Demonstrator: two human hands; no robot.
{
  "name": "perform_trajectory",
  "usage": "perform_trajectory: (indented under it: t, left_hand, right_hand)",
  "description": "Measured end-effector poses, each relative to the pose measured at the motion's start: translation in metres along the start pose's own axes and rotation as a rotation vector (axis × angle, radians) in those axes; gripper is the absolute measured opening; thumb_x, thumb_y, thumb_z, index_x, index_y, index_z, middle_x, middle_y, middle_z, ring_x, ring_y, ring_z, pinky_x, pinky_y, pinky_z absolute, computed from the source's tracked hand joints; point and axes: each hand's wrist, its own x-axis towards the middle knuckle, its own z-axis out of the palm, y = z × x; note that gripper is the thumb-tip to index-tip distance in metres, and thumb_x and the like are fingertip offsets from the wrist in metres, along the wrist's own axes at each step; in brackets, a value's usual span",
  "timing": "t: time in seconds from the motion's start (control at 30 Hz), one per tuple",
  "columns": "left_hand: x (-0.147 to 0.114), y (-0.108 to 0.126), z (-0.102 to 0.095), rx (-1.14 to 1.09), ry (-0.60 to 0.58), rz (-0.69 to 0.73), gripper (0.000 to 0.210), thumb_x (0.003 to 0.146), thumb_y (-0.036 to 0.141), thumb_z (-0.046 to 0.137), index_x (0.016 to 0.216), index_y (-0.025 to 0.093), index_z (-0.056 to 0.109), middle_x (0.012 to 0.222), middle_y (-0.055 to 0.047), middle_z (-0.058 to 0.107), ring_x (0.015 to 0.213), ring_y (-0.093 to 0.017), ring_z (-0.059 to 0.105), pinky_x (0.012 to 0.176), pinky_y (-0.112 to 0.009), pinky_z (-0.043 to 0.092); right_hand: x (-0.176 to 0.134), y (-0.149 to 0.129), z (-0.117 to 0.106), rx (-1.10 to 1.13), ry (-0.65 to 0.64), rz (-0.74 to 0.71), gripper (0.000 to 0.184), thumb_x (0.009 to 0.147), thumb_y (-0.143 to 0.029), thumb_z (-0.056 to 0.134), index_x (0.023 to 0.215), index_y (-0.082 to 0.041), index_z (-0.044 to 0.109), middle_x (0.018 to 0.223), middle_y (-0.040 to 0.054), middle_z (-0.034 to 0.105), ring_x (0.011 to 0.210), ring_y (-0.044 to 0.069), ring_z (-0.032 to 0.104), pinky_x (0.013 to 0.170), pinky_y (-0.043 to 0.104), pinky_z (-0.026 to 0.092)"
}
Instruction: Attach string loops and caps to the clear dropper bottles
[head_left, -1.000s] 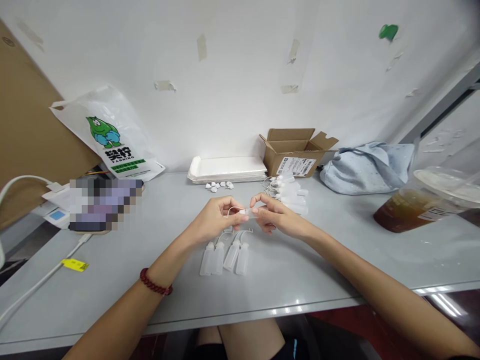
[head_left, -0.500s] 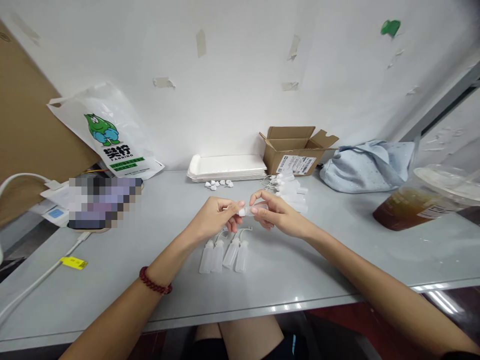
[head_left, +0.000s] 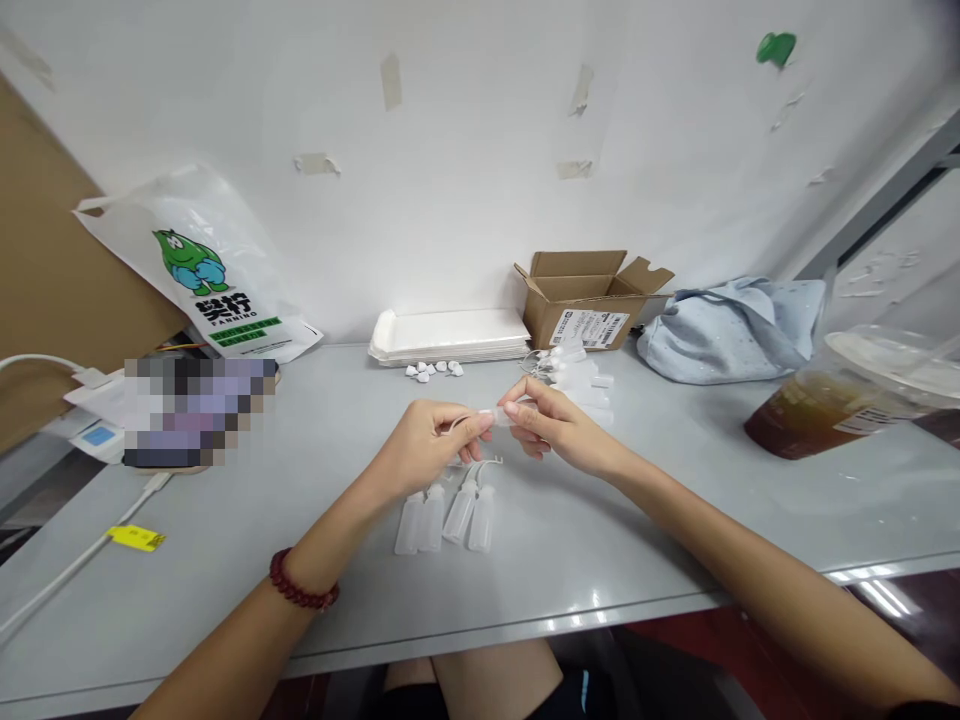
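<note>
A small translucent plastic bottle (head_left: 504,414) is held level above the table between my two hands. My right hand (head_left: 555,425) is closed around its body, thumb and forefinger pinching it. At the neck end my left hand (head_left: 431,440) is closed in a pinch, and a thin white strap (head_left: 454,422) curves out across its fingers. What the left fingertips cover is hidden. Below my hands lie several like bottles (head_left: 484,520) with thin hooked straps. Beyond my right hand is a pile of more bottles (head_left: 589,380); several white caps (head_left: 442,368) lie farther back.
A stack of white trays (head_left: 450,335) and an open cardboard box (head_left: 577,310) stand by the wall. To the right are a blue cloth bag (head_left: 731,335) and a drink cup (head_left: 810,415). A phone (head_left: 202,410), a cable (head_left: 82,555) and a plastic bag (head_left: 217,270) are left.
The white cap that showed at my left fingertips is now covered, and a thin strap shows over the left fingers. The view has shifted slightly.
</note>
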Motion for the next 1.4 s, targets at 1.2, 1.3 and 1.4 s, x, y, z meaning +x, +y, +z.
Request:
perform_trajectory:
  t: [1.2, 1.3, 1.4]
  left_hand:
    - [-0.003, 0.003, 0.015, -0.038, -0.057, -0.027, 0.033, 0.085, 0.044, 0.056, 0.07, 0.015, 0.059, 0.067, 0.0, 0.061, 0.057, -0.011, 0.054, 0.055, -0.023, 0.043]
    - [-0.003, 0.005, 0.012, -0.232, -0.073, -0.061, 0.037, 0.088, 0.045, 0.051, 0.072, 0.013, 0.061, 0.068, -0.002, 0.062, 0.056, -0.011, 0.057, 0.054, -0.024, 0.047]
    - [-0.003, 0.003, 0.009, -0.428, -0.123, -0.156, 0.036, 0.087, 0.046, 0.055, 0.078, 0.012, 0.063, 0.068, -0.003, 0.061, 0.056, -0.013, 0.059, 0.05, -0.025, 0.048]
  right_hand:
    - [0.0, 0.002, 0.0, -0.318, 0.304, -0.133, 0.041, 0.09, -0.051, 0.047, 0.07, -0.016, 0.056, 0.049, -0.0056, 0.042, 0.046, 0.008, 0.04, 0.048, 0.023, 0.033]
    - [-0.002, 0.001, -0.001, -0.39, 0.274, -0.19, 0.032, 0.09, -0.047, 0.05, 0.083, -0.017, 0.059, 0.056, -0.0045, 0.047, 0.05, 0.009, 0.044, 0.05, 0.024, 0.036]
    - [-0.003, -0.001, 0.0, -0.429, 0.248, -0.229, 0.028, 0.09, -0.043, 0.052, 0.098, -0.017, 0.058, 0.063, -0.0027, 0.052, 0.054, 0.01, 0.048, 0.052, 0.024, 0.038]
